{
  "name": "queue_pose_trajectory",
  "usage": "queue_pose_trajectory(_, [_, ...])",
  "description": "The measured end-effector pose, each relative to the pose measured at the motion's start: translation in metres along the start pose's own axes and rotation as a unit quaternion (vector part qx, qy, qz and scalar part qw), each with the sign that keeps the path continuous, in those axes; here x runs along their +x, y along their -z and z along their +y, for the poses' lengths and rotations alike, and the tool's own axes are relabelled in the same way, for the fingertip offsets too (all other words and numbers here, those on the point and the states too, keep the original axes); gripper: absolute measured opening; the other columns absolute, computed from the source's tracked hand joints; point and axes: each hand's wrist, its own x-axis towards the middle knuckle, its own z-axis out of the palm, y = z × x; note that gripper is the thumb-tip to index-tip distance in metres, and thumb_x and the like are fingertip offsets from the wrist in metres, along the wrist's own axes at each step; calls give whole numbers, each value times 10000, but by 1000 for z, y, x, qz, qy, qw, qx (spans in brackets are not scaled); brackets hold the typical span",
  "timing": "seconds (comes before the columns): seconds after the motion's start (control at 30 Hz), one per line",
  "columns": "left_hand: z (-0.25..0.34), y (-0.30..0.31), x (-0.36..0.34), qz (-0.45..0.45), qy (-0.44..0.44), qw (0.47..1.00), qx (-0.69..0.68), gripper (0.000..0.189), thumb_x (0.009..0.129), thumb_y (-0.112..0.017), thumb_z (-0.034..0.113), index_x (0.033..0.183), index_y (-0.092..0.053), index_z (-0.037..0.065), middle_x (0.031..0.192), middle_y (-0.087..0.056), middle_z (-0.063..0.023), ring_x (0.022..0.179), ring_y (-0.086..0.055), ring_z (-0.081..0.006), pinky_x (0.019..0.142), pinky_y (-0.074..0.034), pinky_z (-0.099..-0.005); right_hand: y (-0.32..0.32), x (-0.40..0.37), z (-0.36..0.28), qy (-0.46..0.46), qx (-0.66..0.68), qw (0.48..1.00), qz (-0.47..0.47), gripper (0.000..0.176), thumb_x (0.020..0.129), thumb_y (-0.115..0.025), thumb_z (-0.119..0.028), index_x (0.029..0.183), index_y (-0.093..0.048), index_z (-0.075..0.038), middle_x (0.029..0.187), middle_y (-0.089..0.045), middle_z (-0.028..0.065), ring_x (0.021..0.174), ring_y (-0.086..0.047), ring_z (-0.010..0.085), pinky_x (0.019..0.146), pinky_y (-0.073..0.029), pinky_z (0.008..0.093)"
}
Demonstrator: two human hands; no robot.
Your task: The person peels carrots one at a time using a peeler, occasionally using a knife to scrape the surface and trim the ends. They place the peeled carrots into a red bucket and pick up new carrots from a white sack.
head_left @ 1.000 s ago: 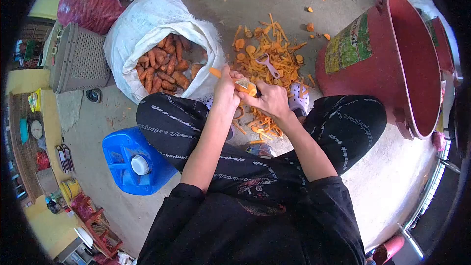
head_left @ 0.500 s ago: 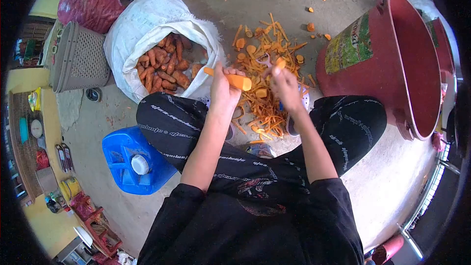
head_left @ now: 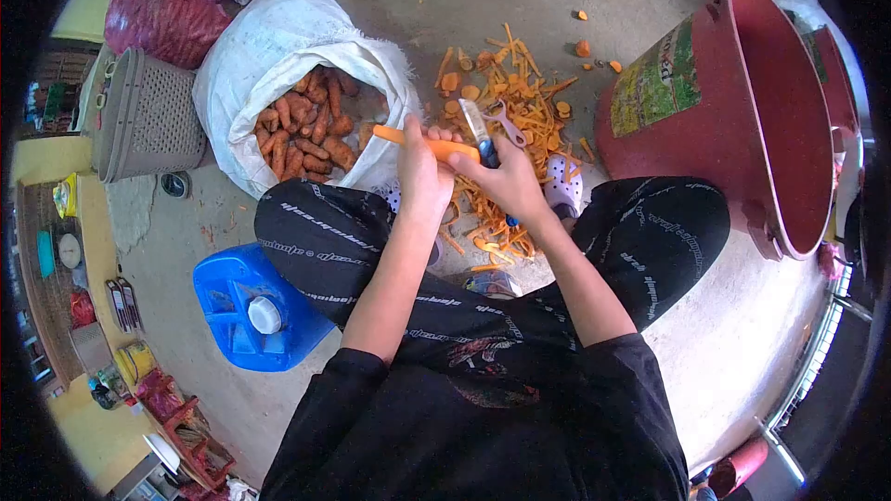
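My left hand [head_left: 425,178] is wrapped round a peeled carrot [head_left: 453,149], its thin end sticking out to the left. Against the carrot's thick end, my right hand [head_left: 512,184] is closed on a knife with a dark blue handle; the knife blade [head_left: 473,117] points up and away. A pinkish peeler [head_left: 509,126] also sticks out from the right hand's fingers. Beneath both hands lies a heap of carrot peelings [head_left: 520,83] with cut carrot ends. Left of the hands, a white sack [head_left: 269,46] gapes open, showing several unpeeled carrots [head_left: 316,125].
A large red tub [head_left: 742,102] leans on its side at the right. Near my left knee stands a blue jerrycan [head_left: 251,306]. A grey perforated basket [head_left: 162,111] and a red mesh sack [head_left: 167,9] are at the far left. Clogs [head_left: 564,184] are on my feet.
My right hand has moved left and turned, bringing it against the carrot's thick end. The knife blade now shows clearly. An orange piece at the right thumb is no longer there.
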Motion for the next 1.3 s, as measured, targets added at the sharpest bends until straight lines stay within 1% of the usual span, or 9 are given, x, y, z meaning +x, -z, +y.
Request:
queue_pose_trajectory(0.13, [5, 2, 3, -10, -28, 1000, -4, 308, 957, -461, 307, 744, -395, 94, 660, -400, -14, 628, -439, -155, 673, -458, -344, -3, 4, 13, -169, 250, 952, -42, 360, 884, -568, -363, 855, -600, -6, 658, -568, 35, 458, -448, 83, 440, -373, 240])
queue_pose_trajectory(0.37, [7, 11, 12, -9, 86, 989, -120, 359, 974, -413, 300, 683, -409, 89, 600, -415, -19, 590, -451, -161, 645, -464, -347, 24, 10, -7, -194, 480, 856, 0, 252, 904, -542, -295, 893, -574, -45, 700, -554, 25, 447, -407, 49, 386, -346, 223])
queue_pose_trajectory(0.57, [4, -12, -9, -52, 54, 996, 44, 345, 960, -430, 349, 729, -379, 97, 675, -471, -32, 659, -509, -177, 648, -478, -338, 20, -3, -41, -28, -3, 1000, -14, 528, 779, -678, -436, 923, -580, 63, 703, -584, 96, 653, -564, 181, 626, -470, 342])
queue_pose_trajectory(0.63, [8, -19, -12, -67, 49, 996, 39, 316, 963, -438, 343, 750, -387, 116, 683, -437, -3, 680, -467, -141, 681, -457, -325, 26, -2, -45, -92, -16, 994, -51, 554, 748, -681, -460, 936, -595, 54, 814, -629, 241, 780, -643, 304, 718, -480, 381])
queue_pose_trajectory(0.83, [19, -20, -11, -191, 18, 981, 17, 398, 923, -478, 466, 911, -461, 68, 824, -510, -48, 837, -538, -183, 773, -459, -346, 56, -1, -50, -123, 46, 986, -100, 451, 806, -645, -428, 816, -637, 23, 660, -618, 82, 533, -575, 161, 509, -442, 305])
queue_pose_trajectory(0.9, [57, -29, -20, -146, -59, 975, 156, 563, 921, -399, 541, 1083, -526, 17, 1054, -573, -103, 1043, -534, -207, 862, -451, -366, 83, -6, -77, -175, 190, 965, 50, 404, 830, -633, -406, 745, -633, -11, 637, -582, 15, 497, -511, 77, 457, -388, 243])
queue_pose_trajectory(1.0, [123, -30, -32, -105, -136, 972, 161, 335, 948, -465, 323, 1078, -545, 25, 1051, -582, -98, 996, -570, -213, 867, -465, -364, 134, 0, -93, 7, 460, 866, 196, 405, 898, -535, -403, 980, -552, -7, 694, -540, 27, 440, -381, 62, 410, -298, 208])
queue_pose_trajectory(1.17, [215, 4, -25, -133, -181, 956, 190, 225, 927, -489, 231, 1025, -526, 31, 998, -548, -74, 932, -530, -179, 876, -444, -362, 210, 11, -91, 235, 459, 814, 267, 457, 923, -506, -382, 1087, -480, 44, 796, -526, 46, 516, -410, 56, 523, -389, 209])
queue_pose_trajectory(1.3, [223, 62, 41, -68, -97, 966, 229, 226, 920, -506, 246, 1019, -534, 45, 971, -558, -59, 914, -547, -170, 838, -459, -347, 227, 23, -78, 274, 415, 782, 377, 363, 947, -468, -317, 1054, -478, 30, 778, -492, 41, 547, -414, 62, 567, -406, 225])
